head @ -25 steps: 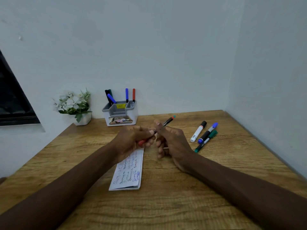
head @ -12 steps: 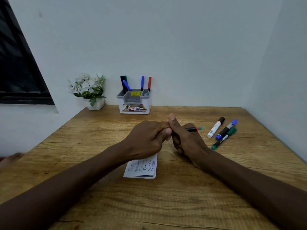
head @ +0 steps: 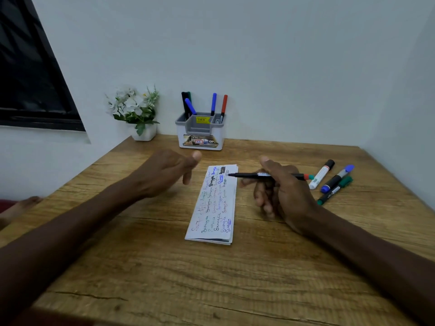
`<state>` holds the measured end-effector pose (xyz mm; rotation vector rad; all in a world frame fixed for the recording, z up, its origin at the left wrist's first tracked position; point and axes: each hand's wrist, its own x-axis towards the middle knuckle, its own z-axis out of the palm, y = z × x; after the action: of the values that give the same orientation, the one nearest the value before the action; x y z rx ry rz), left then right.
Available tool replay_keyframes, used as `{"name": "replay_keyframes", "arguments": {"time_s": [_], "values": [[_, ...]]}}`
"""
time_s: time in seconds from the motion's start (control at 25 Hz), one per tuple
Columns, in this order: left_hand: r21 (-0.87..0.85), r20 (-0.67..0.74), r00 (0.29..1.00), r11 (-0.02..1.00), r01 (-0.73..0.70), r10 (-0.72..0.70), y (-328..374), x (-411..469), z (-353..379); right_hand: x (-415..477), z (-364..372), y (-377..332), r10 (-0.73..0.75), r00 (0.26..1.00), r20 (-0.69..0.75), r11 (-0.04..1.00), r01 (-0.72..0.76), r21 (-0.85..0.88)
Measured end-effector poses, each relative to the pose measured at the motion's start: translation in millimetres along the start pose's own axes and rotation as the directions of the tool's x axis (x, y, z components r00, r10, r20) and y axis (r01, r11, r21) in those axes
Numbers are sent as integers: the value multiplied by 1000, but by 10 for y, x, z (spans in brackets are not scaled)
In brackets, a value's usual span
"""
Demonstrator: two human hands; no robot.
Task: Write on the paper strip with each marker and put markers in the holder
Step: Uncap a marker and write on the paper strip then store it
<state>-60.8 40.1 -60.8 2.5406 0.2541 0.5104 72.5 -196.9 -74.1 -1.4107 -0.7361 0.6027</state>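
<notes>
A folded paper strip (head: 219,208) covered in coloured handwriting lies mid-table. My right hand (head: 282,189) grips a thin black marker (head: 247,175) with a red and teal end. Its bare dark tip hovers over the strip's far end. My left hand (head: 169,170) floats left of the strip with the thumb up and fingers curled inward. The palm is hidden, and the red cap is off the tip and out of sight. The grey and white holder (head: 200,137) at the back wall has several markers standing in it.
Three loose markers lie at the right: a white one (head: 321,175), a blue-capped one (head: 336,178) and a green one (head: 334,190). A white potted flower (head: 136,111) stands left of the holder. Walls close the back and right; a dark window (head: 28,78) is at left.
My hands were joined on the marker, the left on its red cap. They have parted, the tip is bare, and the strip lies fully uncovered between them.
</notes>
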Motion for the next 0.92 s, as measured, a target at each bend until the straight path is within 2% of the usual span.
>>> {"name": "replay_keyframes", "arguments": {"time_s": [0.08,0.16,0.24,0.32,0.44,0.6,0.8,0.92], "values": [[-69,37,999,998,14,-12,-93,-118,-81,25,30,11,46,993,108,998,-51,43],[-110,113,993,994,-16,28,-33,-141,1,33,35,7,55,989,139,994,-68,86],[-102,125,986,990,-93,106,55,-104,108,11,30,-1,33,989,144,997,-43,67],[-55,166,976,990,-132,139,110,-56,183,-34,42,-24,10,989,149,1000,-9,-12],[107,279,952,981,-163,128,158,-56,234,-91,80,-57,4,986,169,982,29,-188],[110,337,934,981,-161,115,185,-47,214,-79,133,-83,-2,968,252,893,115,-436],[80,350,923,976,-201,161,200,-67,189,-37,165,-93,46,958,282,906,79,-416],[63,358,921,980,-189,154,207,-61,188,-47,186,-75,28,960,278,876,110,-470]]}}
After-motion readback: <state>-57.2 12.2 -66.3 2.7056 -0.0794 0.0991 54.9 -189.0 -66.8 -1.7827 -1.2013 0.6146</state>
